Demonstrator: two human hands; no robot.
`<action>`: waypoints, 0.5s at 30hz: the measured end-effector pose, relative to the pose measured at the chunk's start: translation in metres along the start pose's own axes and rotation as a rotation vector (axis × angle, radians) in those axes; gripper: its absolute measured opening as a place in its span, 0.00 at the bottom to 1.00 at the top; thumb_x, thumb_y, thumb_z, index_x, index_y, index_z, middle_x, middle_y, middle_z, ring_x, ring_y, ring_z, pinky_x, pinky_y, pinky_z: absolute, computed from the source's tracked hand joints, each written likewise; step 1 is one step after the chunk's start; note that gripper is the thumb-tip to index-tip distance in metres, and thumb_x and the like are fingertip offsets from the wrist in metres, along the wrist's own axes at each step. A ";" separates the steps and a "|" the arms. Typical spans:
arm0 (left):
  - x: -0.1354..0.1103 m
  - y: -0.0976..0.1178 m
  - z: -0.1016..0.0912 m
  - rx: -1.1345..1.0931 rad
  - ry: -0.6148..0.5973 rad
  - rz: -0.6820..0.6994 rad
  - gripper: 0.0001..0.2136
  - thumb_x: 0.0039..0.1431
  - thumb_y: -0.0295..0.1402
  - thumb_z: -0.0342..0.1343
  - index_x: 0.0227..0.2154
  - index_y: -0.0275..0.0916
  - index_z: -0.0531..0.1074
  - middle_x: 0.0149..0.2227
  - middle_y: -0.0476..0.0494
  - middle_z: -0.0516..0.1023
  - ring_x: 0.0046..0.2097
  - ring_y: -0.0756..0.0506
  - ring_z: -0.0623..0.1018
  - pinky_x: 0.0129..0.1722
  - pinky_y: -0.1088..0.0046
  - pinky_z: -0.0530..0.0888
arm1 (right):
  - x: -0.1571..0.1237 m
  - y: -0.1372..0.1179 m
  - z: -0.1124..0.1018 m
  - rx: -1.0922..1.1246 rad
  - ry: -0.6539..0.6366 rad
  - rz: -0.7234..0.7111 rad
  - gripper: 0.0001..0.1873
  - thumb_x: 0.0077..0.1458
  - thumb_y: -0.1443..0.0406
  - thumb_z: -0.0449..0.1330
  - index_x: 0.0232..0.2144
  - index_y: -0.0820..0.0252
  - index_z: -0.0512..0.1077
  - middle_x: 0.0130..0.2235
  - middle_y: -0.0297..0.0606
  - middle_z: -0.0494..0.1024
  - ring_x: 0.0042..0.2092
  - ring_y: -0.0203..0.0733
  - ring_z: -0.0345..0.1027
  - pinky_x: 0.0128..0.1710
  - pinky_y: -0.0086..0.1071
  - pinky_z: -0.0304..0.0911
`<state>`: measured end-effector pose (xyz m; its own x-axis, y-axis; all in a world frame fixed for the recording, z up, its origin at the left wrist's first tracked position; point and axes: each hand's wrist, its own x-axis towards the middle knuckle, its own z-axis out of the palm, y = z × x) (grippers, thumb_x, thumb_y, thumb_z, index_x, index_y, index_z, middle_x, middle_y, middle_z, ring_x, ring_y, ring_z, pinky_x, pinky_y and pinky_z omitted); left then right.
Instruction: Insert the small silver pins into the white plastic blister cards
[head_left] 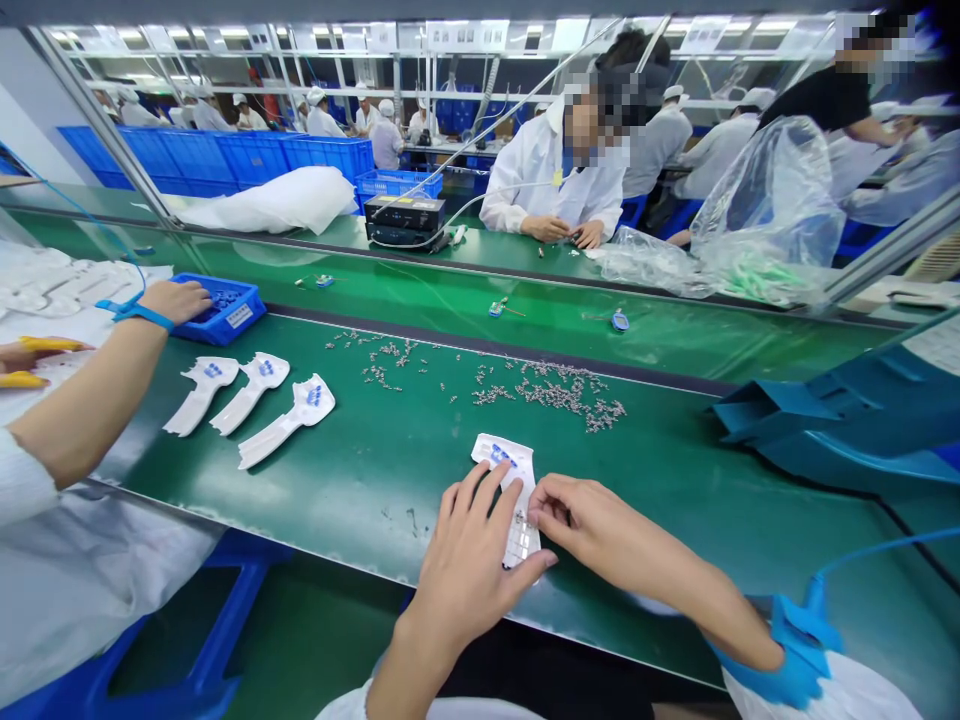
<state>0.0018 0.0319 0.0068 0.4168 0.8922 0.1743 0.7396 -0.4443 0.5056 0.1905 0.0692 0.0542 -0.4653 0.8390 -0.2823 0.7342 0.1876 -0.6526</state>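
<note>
the left hand (466, 548) lies flat and unclenched on a white pistol-grip shell half (522, 457), fingers spread over its face, thumb reaching across towards the near end; the shell half rests on the green workbench (397, 440), near its front edge, with blue markings or inserts showing at its wider end; the right hand (589, 515) is bent in at the shell's right side, thumb and fingertips drawn together in a pinch (i cannot tell whether anything small sits between them); a blue wrist strap (799, 650) circles that arm; beyond the hands, small metal screws (559, 390) lie strewn in a loose drift; to the left, three similar white shell halves (289, 425) lie side by side, slanted; past them, a co-worker's hand (174, 300) reaches over a blue parts bin (217, 330); behind the workbench, a small blue-cased circuit board (619, 320) lies on the green conveyor belt (420, 300).
</note>
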 end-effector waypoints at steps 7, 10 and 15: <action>-0.002 0.001 0.001 -0.011 -0.010 -0.010 0.30 0.61 0.46 0.59 0.62 0.40 0.60 0.67 0.38 0.60 0.68 0.33 0.58 0.62 0.48 0.64 | 0.000 0.007 0.011 0.077 0.023 0.032 0.06 0.66 0.59 0.52 0.38 0.53 0.64 0.34 0.31 0.74 0.32 0.38 0.67 0.32 0.32 0.58; 0.000 0.001 0.001 -0.017 -0.001 -0.008 0.30 0.61 0.46 0.59 0.61 0.39 0.61 0.67 0.37 0.61 0.68 0.33 0.58 0.62 0.49 0.63 | 0.002 0.009 0.014 0.141 0.027 0.044 0.05 0.66 0.59 0.51 0.38 0.53 0.60 0.34 0.30 0.74 0.32 0.38 0.68 0.31 0.32 0.59; 0.002 -0.003 0.001 -0.034 0.002 -0.002 0.31 0.60 0.48 0.61 0.62 0.40 0.61 0.67 0.36 0.61 0.68 0.33 0.59 0.62 0.48 0.65 | 0.002 0.007 0.017 0.297 0.046 0.058 0.07 0.65 0.58 0.53 0.40 0.53 0.60 0.33 0.31 0.74 0.32 0.39 0.70 0.33 0.33 0.64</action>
<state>0.0009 0.0350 0.0048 0.4143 0.8931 0.1750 0.7220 -0.4396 0.5342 0.1863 0.0630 0.0376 -0.3992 0.8673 -0.2975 0.5787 -0.0134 -0.8154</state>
